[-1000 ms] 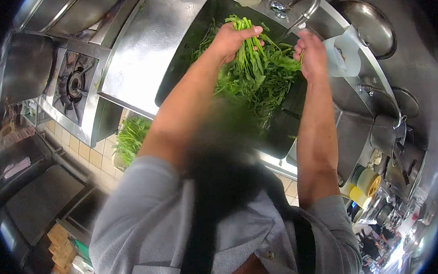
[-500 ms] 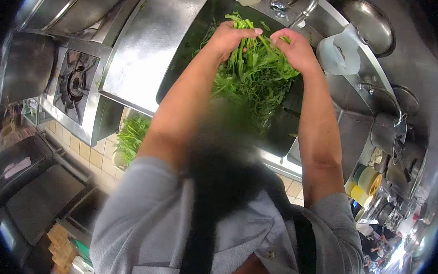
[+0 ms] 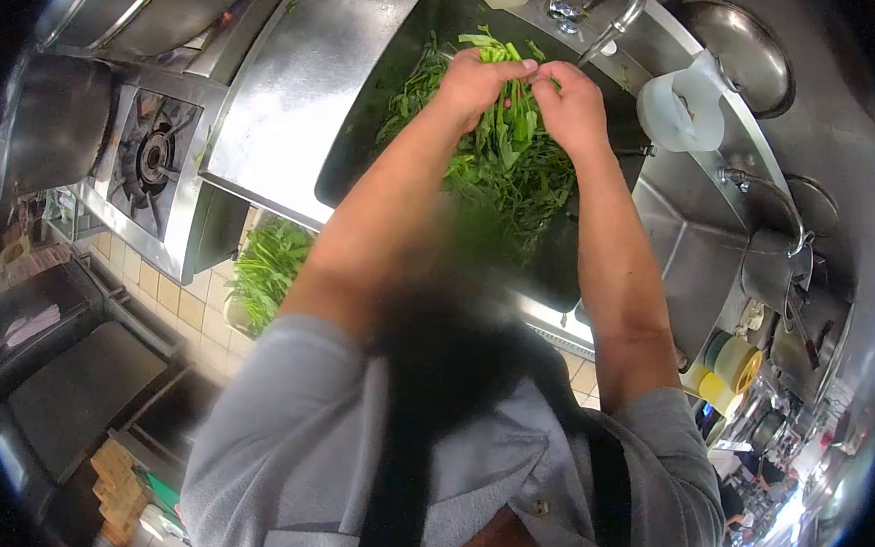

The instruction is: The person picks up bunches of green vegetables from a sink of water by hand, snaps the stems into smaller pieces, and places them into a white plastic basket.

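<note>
My left hand (image 3: 477, 83) is closed round a bunch of leafy green stems (image 3: 512, 123) above the dark sink basin (image 3: 367, 119). Against it, fingertips meeting the left thumb, is my right hand (image 3: 571, 103); its fingers are pinched together at the stems, and what exactly they grip is too small to tell. More loose greens (image 3: 537, 194) lie in the basin below and around both hands. A dark blur hides the basin's near part.
A faucet (image 3: 618, 29) and a translucent plastic jug (image 3: 681, 108) are beyond the basin at the right. The steel counter (image 3: 278, 93) is at the left, with a gas burner (image 3: 154, 156) past it. Below the counter edge sits a container of greens (image 3: 270, 263).
My right hand has moved left and in, so it now touches my left hand. My left hand has shifted slightly right, and the bunch hangs lower between them.
</note>
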{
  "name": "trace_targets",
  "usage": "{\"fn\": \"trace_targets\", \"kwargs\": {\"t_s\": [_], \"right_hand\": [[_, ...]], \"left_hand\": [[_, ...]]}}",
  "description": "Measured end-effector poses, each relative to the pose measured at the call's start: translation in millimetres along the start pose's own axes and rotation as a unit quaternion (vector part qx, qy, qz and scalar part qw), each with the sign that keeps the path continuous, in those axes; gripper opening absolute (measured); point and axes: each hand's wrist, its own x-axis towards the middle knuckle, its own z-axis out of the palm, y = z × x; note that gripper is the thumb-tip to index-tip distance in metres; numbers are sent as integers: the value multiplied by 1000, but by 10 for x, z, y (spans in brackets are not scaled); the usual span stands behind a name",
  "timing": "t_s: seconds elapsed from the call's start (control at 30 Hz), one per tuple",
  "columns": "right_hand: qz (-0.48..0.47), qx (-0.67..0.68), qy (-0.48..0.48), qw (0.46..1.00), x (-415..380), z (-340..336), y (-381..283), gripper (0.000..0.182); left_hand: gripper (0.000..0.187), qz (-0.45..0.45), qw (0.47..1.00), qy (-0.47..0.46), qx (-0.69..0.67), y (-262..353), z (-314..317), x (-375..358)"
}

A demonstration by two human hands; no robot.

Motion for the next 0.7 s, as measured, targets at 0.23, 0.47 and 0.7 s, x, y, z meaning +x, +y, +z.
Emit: {"fn": "trace_targets", "kwargs": {"t_s": [0.23, 0.47, 0.7], "right_hand": [[233, 542, 88, 803, 141, -201, 284, 18], [-8, 104, -33, 994, 0, -222, -50, 28], [-35, -129, 17, 991, -100, -7, -228, 22]], "left_hand": [[39, -45, 991, 106, 68, 95, -48, -64], [37, -3, 997, 74, 24, -168, -87, 179], [33, 23, 987, 122, 103, -90, 85, 28]]}}
